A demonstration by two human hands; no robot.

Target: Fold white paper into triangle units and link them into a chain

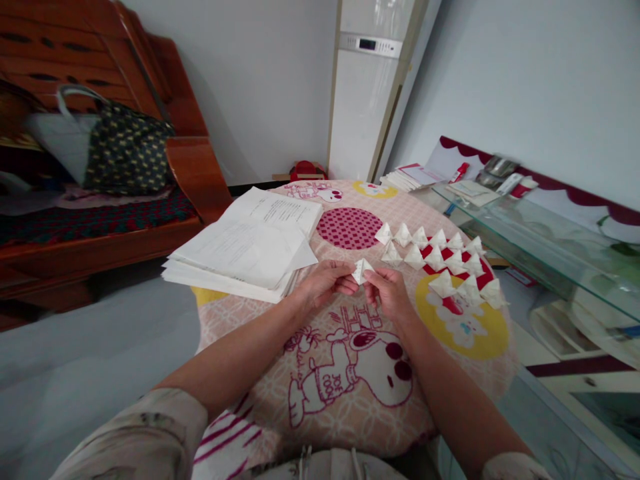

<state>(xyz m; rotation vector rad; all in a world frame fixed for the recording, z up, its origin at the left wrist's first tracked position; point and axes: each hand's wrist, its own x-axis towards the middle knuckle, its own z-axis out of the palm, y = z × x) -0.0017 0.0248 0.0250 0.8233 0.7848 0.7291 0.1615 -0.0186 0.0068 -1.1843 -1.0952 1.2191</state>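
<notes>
Between my two hands, above the middle of the round table, is a small folded paper piece [362, 271] with a pointed top. My left hand [330, 281] pinches its left side, and my right hand [386, 288] grips its right side. Several similar folded paper pieces [435, 257] stand in rows to the right of my hands. A thick stack of printed paper sheets [245, 243] lies on the table to the left, its top sheets loosely askew. The finer folds of the held piece are too small to make out.
A patterned cloth [425, 420] covers the table. On the right stands a glass-topped cabinet [540, 233] with papers and metal bowls [500, 168]. At left, a wooden bench [193, 163] bears a dark patterned bag [127, 147]. A tall white appliance [363, 100] stands behind.
</notes>
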